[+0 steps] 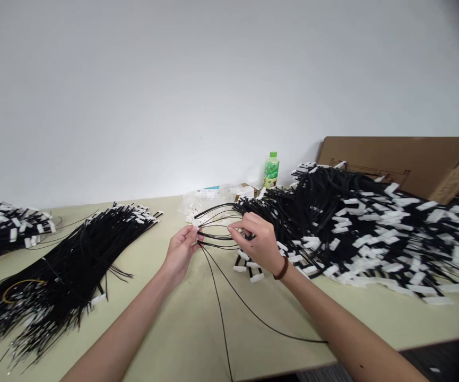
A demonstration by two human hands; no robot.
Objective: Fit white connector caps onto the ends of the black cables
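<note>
Near the middle of the table, my left hand (183, 248) is closed on a white connector (196, 224) from which several thin black wires (215, 234) fan out to the right. My right hand (258, 241) is at those wires, thumb and fingers pinched together; its fingertips seem to be on a wire, though the exact contact is too small to make out. Two long black wires (249, 309) hang from the connector toward the front of the table. Behind my right hand lies a large heap of black cables (317, 207) with white connectors.
On the left lie a long bundle of black cables (74, 260) and a smaller bundle (10, 228). A clear plastic bag (203, 200) sits behind my hands, beside a green-capped bottle (271, 171). A cardboard box (392, 159) stands at the back right of the pale table (165, 329).
</note>
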